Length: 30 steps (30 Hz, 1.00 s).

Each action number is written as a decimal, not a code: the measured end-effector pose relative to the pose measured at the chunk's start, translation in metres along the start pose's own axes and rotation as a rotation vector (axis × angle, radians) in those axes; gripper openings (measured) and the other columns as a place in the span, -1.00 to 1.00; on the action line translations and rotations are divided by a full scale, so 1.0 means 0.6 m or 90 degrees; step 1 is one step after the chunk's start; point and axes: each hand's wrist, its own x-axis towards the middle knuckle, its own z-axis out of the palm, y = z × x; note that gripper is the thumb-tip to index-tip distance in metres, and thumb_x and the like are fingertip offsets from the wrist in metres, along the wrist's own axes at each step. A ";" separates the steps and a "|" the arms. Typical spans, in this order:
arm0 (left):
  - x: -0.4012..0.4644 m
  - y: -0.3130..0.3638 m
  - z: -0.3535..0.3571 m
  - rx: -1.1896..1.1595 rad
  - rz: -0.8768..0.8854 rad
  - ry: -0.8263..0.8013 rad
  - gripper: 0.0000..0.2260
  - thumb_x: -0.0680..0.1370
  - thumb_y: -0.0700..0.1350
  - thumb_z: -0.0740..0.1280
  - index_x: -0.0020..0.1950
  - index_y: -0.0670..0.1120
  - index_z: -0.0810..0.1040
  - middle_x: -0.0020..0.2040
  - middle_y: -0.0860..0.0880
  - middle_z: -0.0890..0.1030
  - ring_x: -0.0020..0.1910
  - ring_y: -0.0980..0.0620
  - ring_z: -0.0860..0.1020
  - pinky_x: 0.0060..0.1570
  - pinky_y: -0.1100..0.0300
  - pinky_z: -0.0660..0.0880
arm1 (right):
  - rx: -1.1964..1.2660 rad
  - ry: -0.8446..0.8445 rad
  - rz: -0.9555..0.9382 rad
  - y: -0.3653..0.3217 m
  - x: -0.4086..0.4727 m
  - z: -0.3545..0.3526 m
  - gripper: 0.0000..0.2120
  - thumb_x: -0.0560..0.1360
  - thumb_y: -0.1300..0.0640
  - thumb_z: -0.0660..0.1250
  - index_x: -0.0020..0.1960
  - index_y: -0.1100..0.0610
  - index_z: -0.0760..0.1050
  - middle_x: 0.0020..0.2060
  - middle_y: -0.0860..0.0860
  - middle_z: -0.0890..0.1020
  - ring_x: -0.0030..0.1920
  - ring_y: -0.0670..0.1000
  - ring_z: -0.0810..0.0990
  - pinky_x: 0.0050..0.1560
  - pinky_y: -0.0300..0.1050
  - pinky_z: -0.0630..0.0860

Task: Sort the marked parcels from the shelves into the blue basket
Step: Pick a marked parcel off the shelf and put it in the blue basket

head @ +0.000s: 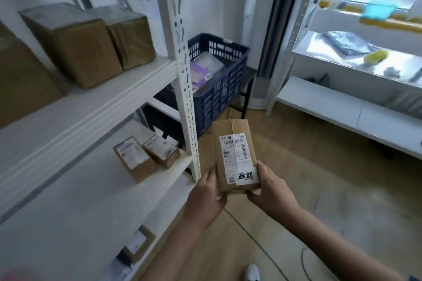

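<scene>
I hold a brown cardboard parcel (233, 143) in front of me with both hands, above the wooden floor. It carries a white shipping label and a white tag with handwritten black characters at its near end. My left hand (209, 191) grips its near left edge, and my right hand (269, 187) grips its near right edge. The blue basket (225, 89) stands farther ahead on a dark stool behind the shelf post, with a few wrapped parcels inside.
A white shelf unit (96, 102) runs along my left, with large brown boxes (75, 43) on top and two small labelled boxes (146, 155) one level down. Another white rack (356, 102) with bags stands at right. Its upright post (182, 75) is close to the parcel.
</scene>
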 end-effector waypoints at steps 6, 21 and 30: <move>0.191 0.133 0.059 -0.025 0.020 0.001 -0.29 0.51 -0.02 0.45 0.60 -0.02 0.23 0.39 0.00 0.45 0.29 -0.02 0.51 0.11 0.17 0.50 | -0.014 0.053 0.018 0.116 0.125 -0.139 -0.33 0.41 0.03 0.45 0.44 0.07 0.27 0.27 -0.02 0.52 0.11 0.14 0.62 -0.02 0.07 0.58; 0.698 0.208 0.008 -0.063 -0.005 0.216 -0.29 0.48 -0.12 0.49 0.57 -0.06 0.27 0.38 0.00 0.46 0.30 0.05 0.47 0.14 0.23 0.45 | -0.061 0.078 -0.174 0.154 0.657 -0.362 -0.46 0.44 -0.12 0.41 0.33 -0.01 0.31 0.17 -0.06 0.55 0.01 0.06 0.62 -0.10 0.04 0.60; 0.963 0.143 -0.045 0.042 -0.097 0.241 -0.24 0.47 -0.01 0.52 0.59 -0.07 0.25 0.43 -0.02 0.45 0.30 0.00 0.51 0.20 0.19 0.46 | -0.052 -0.037 -0.267 0.121 1.012 -0.389 -0.45 0.40 -0.19 0.39 0.29 0.00 0.34 0.15 -0.06 0.56 0.04 0.05 0.61 -0.04 0.06 0.60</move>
